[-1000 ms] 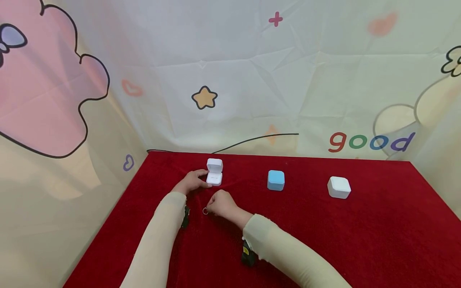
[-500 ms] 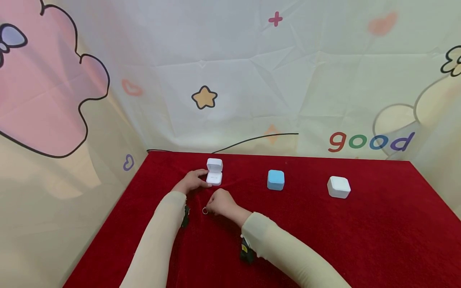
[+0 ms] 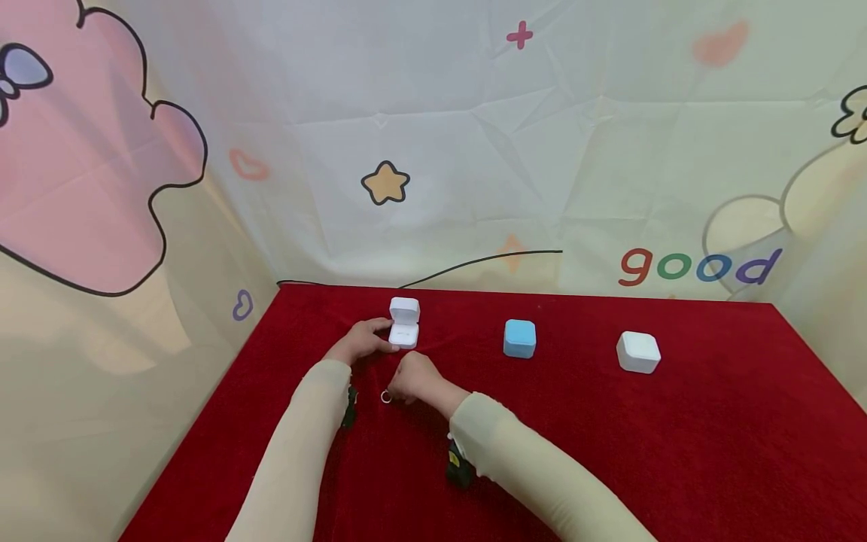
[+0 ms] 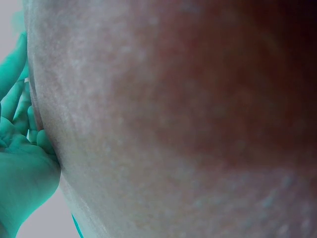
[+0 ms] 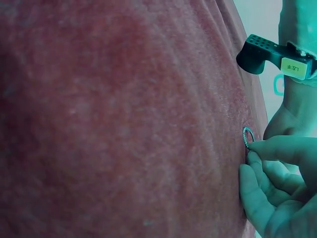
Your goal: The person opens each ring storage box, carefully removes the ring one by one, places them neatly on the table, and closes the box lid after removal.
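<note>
In the head view, my left hand (image 3: 363,341) holds an open white ring box (image 3: 404,335) at its left side, with the thumb at the front corner. The box's lid stands up, and some of the fingers are hidden. Nearer to me, my right hand (image 3: 413,378) pinches a small ring (image 3: 386,397) between thumb and forefinger, just over the red cloth. The right wrist view shows the ring (image 5: 247,137) upright at the fingertips, sparkling along its band. The left wrist view has the left hand (image 4: 25,163) at its edge; the box is not visible there.
A closed light-blue box (image 3: 519,339) stands right of the open one. Farther right is a closed white box (image 3: 638,352). Red velvet cloth (image 3: 576,436) covers the table, and a printed curtain (image 3: 474,150) hangs behind it.
The right wrist and forearm have shifted slightly left and away from me, while the ring stays in nearly the same spot. My left hand and the boxes have not visibly moved.
</note>
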`<control>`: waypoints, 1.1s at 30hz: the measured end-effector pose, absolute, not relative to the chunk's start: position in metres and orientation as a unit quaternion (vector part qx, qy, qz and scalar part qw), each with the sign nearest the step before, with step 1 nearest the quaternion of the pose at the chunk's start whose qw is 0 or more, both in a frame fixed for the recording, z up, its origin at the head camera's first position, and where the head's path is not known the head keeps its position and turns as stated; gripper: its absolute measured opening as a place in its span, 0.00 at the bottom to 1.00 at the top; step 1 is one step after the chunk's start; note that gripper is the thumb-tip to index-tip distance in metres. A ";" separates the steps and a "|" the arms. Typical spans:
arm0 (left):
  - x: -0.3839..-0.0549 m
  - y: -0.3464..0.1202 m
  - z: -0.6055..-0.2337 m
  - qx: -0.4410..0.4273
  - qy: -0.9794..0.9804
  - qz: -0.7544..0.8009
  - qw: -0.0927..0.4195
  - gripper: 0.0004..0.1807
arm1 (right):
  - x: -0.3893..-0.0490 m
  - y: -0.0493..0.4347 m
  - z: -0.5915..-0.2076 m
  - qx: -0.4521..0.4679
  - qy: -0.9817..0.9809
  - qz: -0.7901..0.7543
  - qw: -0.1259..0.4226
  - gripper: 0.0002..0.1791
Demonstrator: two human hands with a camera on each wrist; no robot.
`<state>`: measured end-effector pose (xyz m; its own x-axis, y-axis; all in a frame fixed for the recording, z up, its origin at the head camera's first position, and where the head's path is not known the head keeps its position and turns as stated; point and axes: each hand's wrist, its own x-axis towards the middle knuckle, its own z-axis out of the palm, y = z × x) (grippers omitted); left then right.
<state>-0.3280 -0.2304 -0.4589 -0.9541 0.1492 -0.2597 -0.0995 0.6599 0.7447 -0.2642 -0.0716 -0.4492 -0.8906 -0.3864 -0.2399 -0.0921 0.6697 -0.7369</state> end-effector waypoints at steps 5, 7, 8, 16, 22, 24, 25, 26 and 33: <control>-0.328 -0.230 -0.460 0.013 0.898 0.414 0.151 0.37 | -0.266 -0.072 -0.448 -0.133 0.894 -0.378 0.199 0.13; -0.328 -0.230 -0.460 0.015 0.899 0.411 0.150 0.37 | -0.266 -0.073 -0.448 -0.133 0.895 -0.377 0.199 0.13; -0.328 -0.230 -0.460 0.015 0.899 0.411 0.149 0.37 | -0.266 -0.073 -0.448 -0.132 0.895 -0.377 0.200 0.13; -0.329 -0.231 -0.461 0.018 0.898 0.414 0.147 0.37 | -0.268 -0.073 -0.450 -0.124 0.887 -0.393 0.210 0.09; -0.331 -0.230 -0.462 0.016 0.900 0.410 0.146 0.36 | -0.270 -0.069 -0.446 -0.116 0.869 -0.414 0.243 0.05; -0.331 -0.230 -0.462 0.014 0.899 0.412 0.145 0.36 | -0.270 -0.068 -0.445 -0.110 0.865 -0.420 0.251 0.05; -0.331 -0.230 -0.463 0.013 0.899 0.412 0.145 0.36 | -0.270 -0.067 -0.445 -0.107 0.864 -0.423 0.253 0.05; -0.331 -0.230 -0.463 0.011 0.899 0.413 0.146 0.36 | -0.271 -0.067 -0.445 -0.103 0.861 -0.427 0.255 0.05; -0.330 -0.231 -0.462 0.010 0.902 0.406 0.147 0.36 | -0.271 -0.064 -0.450 -0.096 0.837 -0.466 0.271 0.06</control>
<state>-0.3301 -0.2306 -0.4620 -0.9564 0.1375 -0.2578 -0.1021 0.6694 0.7358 -0.2711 -0.0641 -0.4495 -0.8347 -0.4127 -0.3646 0.0929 0.5470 -0.8319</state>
